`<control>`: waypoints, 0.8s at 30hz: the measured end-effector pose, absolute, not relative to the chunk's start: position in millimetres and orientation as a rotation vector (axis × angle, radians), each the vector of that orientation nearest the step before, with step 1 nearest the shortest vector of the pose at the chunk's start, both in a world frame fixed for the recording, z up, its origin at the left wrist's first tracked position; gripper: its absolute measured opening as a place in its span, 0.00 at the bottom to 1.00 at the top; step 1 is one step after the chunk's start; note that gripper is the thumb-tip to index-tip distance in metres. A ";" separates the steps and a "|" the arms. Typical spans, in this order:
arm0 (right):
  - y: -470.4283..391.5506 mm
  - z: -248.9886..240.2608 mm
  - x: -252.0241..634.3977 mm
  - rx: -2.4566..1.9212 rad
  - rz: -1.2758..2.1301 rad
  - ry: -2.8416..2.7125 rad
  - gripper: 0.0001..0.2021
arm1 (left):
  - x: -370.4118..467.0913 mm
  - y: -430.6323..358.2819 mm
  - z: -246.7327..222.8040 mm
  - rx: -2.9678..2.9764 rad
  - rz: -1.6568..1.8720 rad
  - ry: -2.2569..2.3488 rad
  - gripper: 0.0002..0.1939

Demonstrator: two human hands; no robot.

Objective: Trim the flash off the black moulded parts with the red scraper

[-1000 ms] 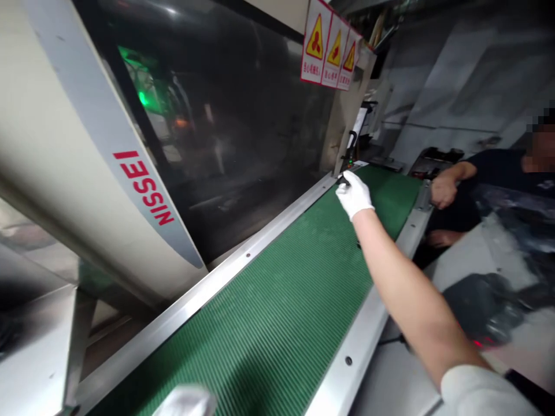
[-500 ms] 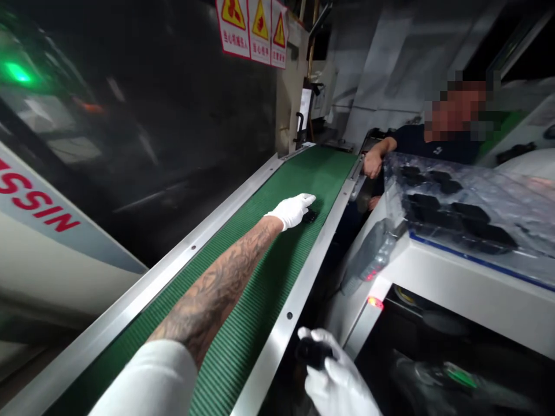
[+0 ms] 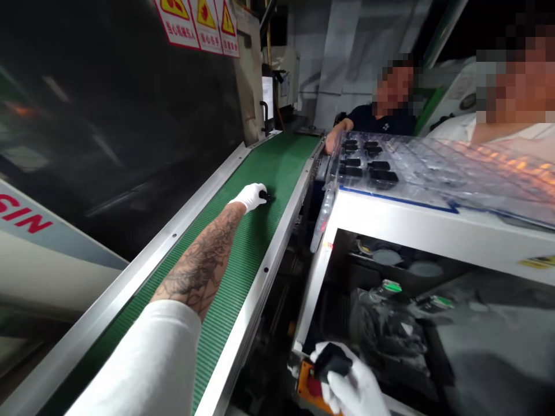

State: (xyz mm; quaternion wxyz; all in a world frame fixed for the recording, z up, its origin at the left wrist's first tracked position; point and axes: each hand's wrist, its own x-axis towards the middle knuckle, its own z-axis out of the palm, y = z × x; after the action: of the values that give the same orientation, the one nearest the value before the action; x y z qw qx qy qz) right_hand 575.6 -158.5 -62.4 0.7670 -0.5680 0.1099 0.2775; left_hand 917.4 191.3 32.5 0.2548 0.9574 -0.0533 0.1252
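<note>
My left hand [image 3: 250, 197], in a white glove, reaches far along the green ribbed conveyor belt [image 3: 236, 271]. Its fingers are closed around a small black part [image 3: 265, 196] at belt level; whether the part still touches the belt I cannot tell. Low in the view, right of the conveyor, my gloved right hand [image 3: 358, 388] grips another black part [image 3: 333, 362], block-shaped, between thumb and fingers. Just behind and below that hand is an orange box with a red button [image 3: 313, 388].
A metal rail [image 3: 266, 270] edges the belt. On the right, a white table [image 3: 390, 222] bears clear plastic trays [image 3: 427, 167] with several black parts. A co-worker [image 3: 381, 115] stands beyond, a second at far right. Bagged items [image 3: 385, 329] lie under the tabletop.
My left hand's fingers have closed around the black part on the belt. The right hand has turned its part to another side. The whole view has swung right.
</note>
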 end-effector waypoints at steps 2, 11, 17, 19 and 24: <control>-174.1 -56.2 571.5 -1.322 0.540 0.246 0.26 | 894.3 190.4 37.0 2.565 0.425 -0.038 0.12; -236.6 -52.4 540.3 -1.541 0.294 0.225 0.26 | 651.9 98.3 59.6 1.243 0.288 -0.029 0.16; -244.3 -33.6 498.9 -1.464 0.308 0.099 0.30 | 509.6 9.5 30.1 0.689 0.022 0.143 0.13; -248.3 -22.6 483.1 -1.495 0.308 0.075 0.28 | 485.6 -12.7 15.8 0.737 -0.030 0.103 0.12; -267.7 -5.7 458.4 -1.704 0.259 0.086 0.22 | 465.7 -57.5 -8.9 1.123 -0.062 0.127 0.18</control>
State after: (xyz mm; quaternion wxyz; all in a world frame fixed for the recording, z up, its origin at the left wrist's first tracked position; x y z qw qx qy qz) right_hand 458.4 -267.7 -5.7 0.6503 -0.7501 0.0379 0.1140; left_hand 465.7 -57.5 -8.9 0.8441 0.5319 0.0604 -0.0295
